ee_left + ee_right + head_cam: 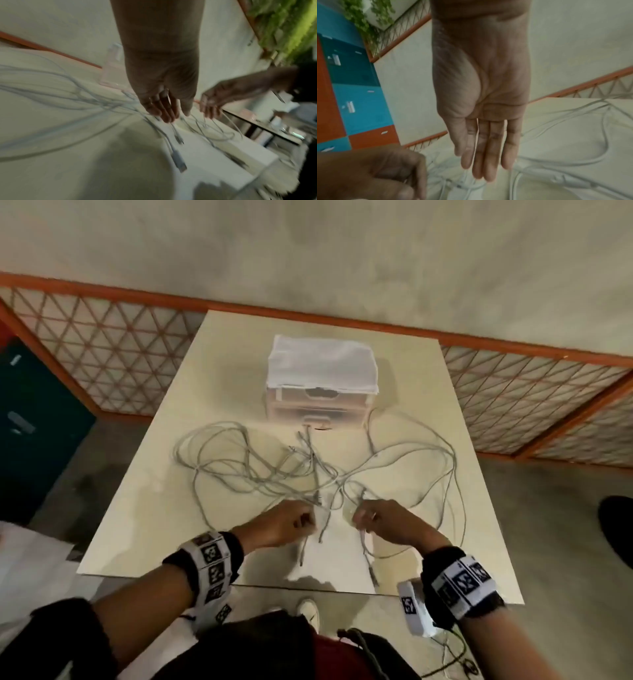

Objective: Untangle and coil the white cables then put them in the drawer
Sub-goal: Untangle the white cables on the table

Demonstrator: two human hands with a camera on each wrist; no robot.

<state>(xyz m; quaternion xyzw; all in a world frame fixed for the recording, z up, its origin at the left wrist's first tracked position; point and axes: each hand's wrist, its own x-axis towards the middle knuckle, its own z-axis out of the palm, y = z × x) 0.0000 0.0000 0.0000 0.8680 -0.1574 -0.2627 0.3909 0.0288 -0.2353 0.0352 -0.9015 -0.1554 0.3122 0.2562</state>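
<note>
Head view takes in the pale tabletop (144, 508) first, with a small translucent drawer unit (320, 402) standing toward its far side, a white cloth (322, 364) draped over its top and both drawers looking closed. In front of it the white cables (239, 470) sprawl in loose overlapping loops across the middle of the tabletop, knotted together near the front where several plug ends trail toward the person. The left hand (291, 522) is curled into a closed grip on strands at that knot, and in the left wrist view its fingers (164, 109) curl down around thin cable with a plug dangling below. The right hand (380, 518) sits just beside it; from the head view it appears to pinch a strand, while the right wrist view shows its fingers (488, 155) nearly straight with one thin cable running along them, so how firmly it holds I cannot tell. The cables look light, limp and smooth, likely to slip and spring out of a coil, so taking hold near a plug end and drawing one length free at a time seems the safer approach. The wristbands (212, 563) carry square black-and-white marker patterns; no readable writing or brand shows anywhere
</note>
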